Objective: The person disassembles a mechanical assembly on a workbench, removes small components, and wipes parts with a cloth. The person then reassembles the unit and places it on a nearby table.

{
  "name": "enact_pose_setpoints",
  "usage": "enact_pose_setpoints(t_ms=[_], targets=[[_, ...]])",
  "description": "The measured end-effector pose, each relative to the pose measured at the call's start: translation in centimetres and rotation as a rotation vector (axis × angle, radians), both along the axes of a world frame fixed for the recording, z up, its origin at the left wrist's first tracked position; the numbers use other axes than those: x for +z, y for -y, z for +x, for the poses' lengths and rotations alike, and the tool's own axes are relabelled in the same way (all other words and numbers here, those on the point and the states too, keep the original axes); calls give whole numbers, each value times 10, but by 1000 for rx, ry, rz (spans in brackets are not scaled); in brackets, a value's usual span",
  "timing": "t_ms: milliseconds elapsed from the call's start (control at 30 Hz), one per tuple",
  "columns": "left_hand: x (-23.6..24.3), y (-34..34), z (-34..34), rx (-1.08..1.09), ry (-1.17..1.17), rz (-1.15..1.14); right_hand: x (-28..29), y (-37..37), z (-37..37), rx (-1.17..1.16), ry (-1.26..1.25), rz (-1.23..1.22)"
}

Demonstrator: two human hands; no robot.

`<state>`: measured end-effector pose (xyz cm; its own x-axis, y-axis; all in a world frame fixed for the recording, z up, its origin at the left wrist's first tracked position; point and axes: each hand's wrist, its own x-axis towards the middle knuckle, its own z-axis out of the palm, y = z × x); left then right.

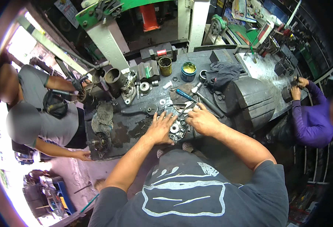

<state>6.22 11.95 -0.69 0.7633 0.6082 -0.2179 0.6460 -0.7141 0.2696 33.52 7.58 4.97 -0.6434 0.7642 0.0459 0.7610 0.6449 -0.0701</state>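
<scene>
My left hand lies with fingers spread on the left side of a metal housing at the bench's near edge. Round bores and small bolt holes show in the housing. At its right side, my right hand is closed, fingers bent and pressed together; whatever is in them is hidden. Just beyond the hands are a tool with dark handles and a blue-handled screwdriver. A long dark metal bar lies to the right of them.
Across the dark bench stand a tin of yellow grease, a dirty can, a bearing and a large ribbed block. Two people stand at left, one with a hand at the bench edge. Another person in purple works at right.
</scene>
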Motion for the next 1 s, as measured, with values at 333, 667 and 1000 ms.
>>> enact_pose_setpoints(t_ms=[333, 667, 1000], targets=[[-59, 34, 44, 276, 559, 124, 6, 0, -29, 231, 190, 34], [-77, 31, 45, 229, 657, 215, 12, 2, -52, -407, -39, -202], [-70, 32, 46, 213, 667, 217, 18, -2, -44, -14, 32, 154]])
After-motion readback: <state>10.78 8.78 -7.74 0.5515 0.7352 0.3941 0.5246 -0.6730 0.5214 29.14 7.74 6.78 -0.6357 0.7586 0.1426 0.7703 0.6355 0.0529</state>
